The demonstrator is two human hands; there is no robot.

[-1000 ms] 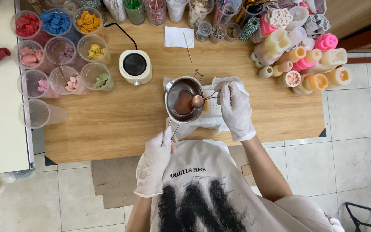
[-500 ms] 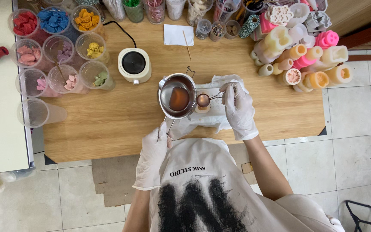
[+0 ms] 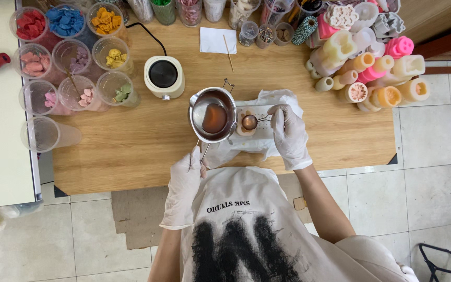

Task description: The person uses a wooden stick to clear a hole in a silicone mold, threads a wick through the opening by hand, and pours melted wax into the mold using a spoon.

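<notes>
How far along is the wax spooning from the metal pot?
Done: brown liquid sits melted in the metal pot, off the small heater. In hand: the left hand grips the pot's handle while the right hand holds a filled spoon over a small mould on white paper. Left: much liquid remains in the pot.

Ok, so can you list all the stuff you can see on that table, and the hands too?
Metal pot: one, silver, brown liquid inside, table middle.
Small spoon: one, metal, right of pot.
White cloth: one, under spoon.
Warmer: one, cream with black top, left of pot.
Plastic cups: about ten, coloured bits, table left.
Moulds: many, cream, orange, pink, table right.
Paper: one, white, back.
Left hand: gloved, holds pot handle.
Right hand: gloved, holds spoon.
</notes>
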